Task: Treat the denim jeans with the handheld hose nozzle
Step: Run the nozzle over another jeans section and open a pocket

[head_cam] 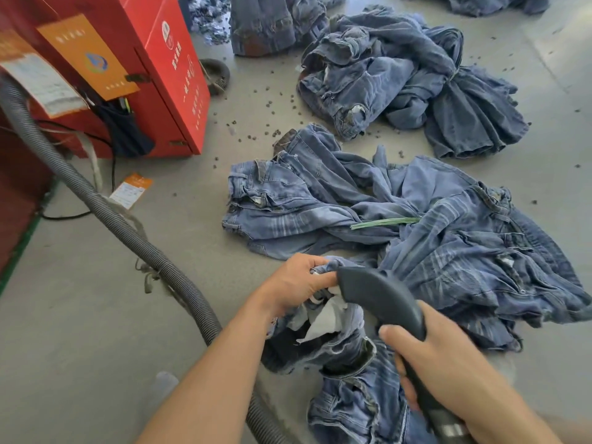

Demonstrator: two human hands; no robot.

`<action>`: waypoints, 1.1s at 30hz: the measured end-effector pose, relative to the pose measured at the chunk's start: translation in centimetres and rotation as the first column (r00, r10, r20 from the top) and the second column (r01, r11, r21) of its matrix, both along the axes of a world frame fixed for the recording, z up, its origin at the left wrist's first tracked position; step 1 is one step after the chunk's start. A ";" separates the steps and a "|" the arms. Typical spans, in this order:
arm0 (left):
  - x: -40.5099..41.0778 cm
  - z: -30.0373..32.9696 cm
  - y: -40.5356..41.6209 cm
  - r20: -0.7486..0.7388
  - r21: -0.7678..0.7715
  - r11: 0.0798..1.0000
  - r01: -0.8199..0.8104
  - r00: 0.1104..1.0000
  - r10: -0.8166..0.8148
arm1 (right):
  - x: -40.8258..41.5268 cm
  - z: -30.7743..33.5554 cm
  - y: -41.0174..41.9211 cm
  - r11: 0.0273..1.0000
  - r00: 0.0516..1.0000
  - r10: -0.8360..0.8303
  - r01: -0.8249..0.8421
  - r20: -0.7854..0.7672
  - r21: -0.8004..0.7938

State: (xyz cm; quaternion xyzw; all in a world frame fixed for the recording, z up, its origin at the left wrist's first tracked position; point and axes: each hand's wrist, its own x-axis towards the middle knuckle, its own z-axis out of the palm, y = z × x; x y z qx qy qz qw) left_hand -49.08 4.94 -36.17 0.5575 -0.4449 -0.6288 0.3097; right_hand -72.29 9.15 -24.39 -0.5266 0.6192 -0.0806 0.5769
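Grey concrete floor (96, 315) lies under everything; on it the left hand (296, 283) pinches the bunched jeans (339, 344) while the right hand (429, 357) grips the hose nozzle (381, 299), its tip against the cloth. Judging from this, the white pocket lining (326, 317) could be drawn into the nozzle, or the ribbed hose (105, 213) could snag the tied bundle (400, 219) nearby.

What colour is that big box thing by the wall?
The cabinet is red, seen in the head view.

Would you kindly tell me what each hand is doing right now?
Left hand: grips the jeans, bunched at the pocket lining.
Right hand: grips the hose nozzle.
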 end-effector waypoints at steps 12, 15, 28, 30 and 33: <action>0.9 0.7 -0.4 0.188 -0.058 0.996 0.064 0.981 -0.052 | 0.9 0.1 0.3 0.993 0.994 0.091 -0.096 -0.066 -0.068; 0.7 0.6 -0.1 0.241 -0.062 0.994 0.094 0.968 -0.076 | 1.3 -1.0 -1.0 0.989 0.996 0.018 -0.031 -0.088 -0.145; 0.8 0.8 0.6 0.226 -0.089 0.985 0.148 0.966 -0.125 | 1.1 -1.9 -1.7 0.982 0.986 -0.116 0.097 -0.118 -0.162; 1.1 1.1 0.6 0.153 -0.094 0.990 0.109 0.984 -0.094 | 0.1 -1.7 -1.5 0.973 0.978 -0.203 0.194 -0.057 -0.128; 1.6 1.2 0.5 -0.002 -0.099 0.994 -0.042 0.999 0.042 | -0.4 -0.8 -0.5 0.968 0.971 -0.235 0.229 -0.044 -0.107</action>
